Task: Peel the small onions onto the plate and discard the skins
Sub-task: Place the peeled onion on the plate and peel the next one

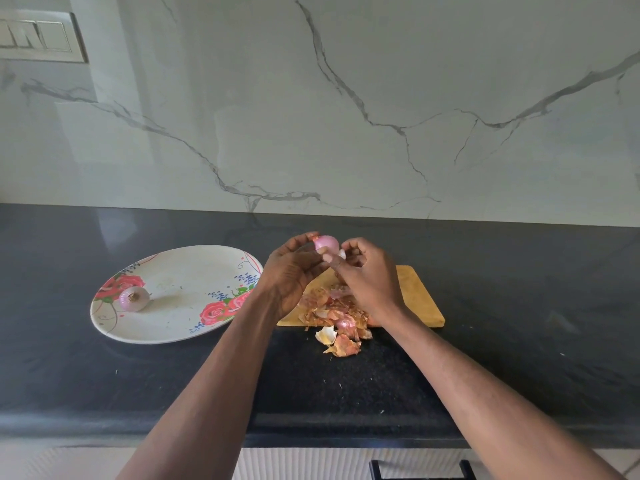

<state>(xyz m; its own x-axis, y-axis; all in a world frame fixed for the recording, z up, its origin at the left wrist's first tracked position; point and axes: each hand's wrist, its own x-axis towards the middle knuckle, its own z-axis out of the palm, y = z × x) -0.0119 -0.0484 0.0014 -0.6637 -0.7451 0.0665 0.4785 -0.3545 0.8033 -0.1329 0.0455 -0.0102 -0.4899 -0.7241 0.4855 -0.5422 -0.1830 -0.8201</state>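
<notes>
My left hand [294, 268] holds a small pink onion [326, 242] up above the wooden cutting board [420, 299], fingers curled round it. My right hand [367, 275] pinches a pale flap of skin at the onion's right side. A pile of dry orange onion skins [341, 318] lies on the board's near edge and spills onto the black counter. One peeled onion [134, 298] rests on the left part of the white floral plate [180, 296].
The black stone counter [519, 323] runs the full width, with a marble backsplash behind. The plate sits left of the board. A switch panel [41, 38] is on the wall at upper left. A dark handle [420, 469] shows below the counter edge.
</notes>
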